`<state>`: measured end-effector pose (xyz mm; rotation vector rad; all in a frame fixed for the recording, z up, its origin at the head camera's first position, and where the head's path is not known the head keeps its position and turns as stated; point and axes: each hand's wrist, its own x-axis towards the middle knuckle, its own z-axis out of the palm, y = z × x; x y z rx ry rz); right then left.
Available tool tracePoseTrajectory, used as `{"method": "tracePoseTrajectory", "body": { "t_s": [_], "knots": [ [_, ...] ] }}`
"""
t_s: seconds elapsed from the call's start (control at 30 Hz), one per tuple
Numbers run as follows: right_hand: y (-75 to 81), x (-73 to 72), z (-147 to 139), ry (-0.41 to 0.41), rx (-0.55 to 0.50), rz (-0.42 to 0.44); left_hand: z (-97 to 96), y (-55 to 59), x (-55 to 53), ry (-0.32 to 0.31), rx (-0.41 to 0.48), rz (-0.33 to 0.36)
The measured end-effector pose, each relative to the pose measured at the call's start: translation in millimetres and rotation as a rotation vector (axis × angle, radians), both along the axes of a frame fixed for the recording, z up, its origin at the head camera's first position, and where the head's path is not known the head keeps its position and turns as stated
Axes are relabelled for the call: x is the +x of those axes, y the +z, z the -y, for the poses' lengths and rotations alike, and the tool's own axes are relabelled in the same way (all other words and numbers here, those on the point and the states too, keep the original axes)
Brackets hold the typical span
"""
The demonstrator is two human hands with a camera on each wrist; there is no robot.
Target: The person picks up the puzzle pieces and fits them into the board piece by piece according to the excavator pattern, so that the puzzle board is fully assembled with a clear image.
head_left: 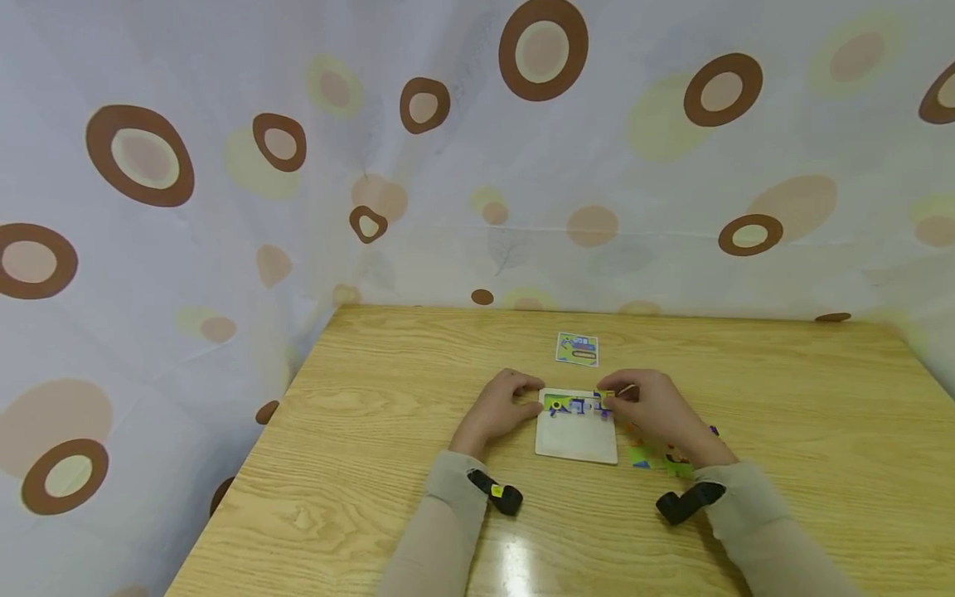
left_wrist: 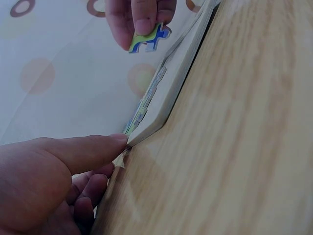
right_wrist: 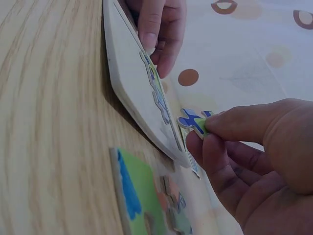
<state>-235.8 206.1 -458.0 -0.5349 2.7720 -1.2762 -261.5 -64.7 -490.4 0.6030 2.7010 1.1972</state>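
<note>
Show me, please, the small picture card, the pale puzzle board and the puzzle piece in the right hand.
Picture card (head_left: 577, 349): head view, middle of its printed face.
Puzzle board (head_left: 576, 437): head view, its bare near part.
Held puzzle piece (right_wrist: 192, 121): right wrist view, its printed face.

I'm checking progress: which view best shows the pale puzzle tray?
The head view: it shows the tray nearly whole from above, pieces along its far side. Both wrist views show it only at a steep slant.
</note>
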Motion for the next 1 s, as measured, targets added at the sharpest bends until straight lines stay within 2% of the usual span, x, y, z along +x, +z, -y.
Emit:
{"method": "tracePoseTrajectory", "body": {
  "t_s": [0.37, 0.7, 1.0],
  "knots": [
    [-3.2, -4.4, 13.1, 0.011, 0.009, 0.074, 0.6, -2.2, -0.9, -0.005, 0.006, -0.003],
    [-4.5, -6.4, 16.7, 0.024, 0.079, -0.016, -0.2, 0.2, -1.8, -0.001, 0.010, -0.009],
    [-8.1, -10.4, 17.3, 0.039, 0.130, -0.032, 0.4, 1.9, -0.1, -0.006, 0.000, -0.006]
  ]
}}
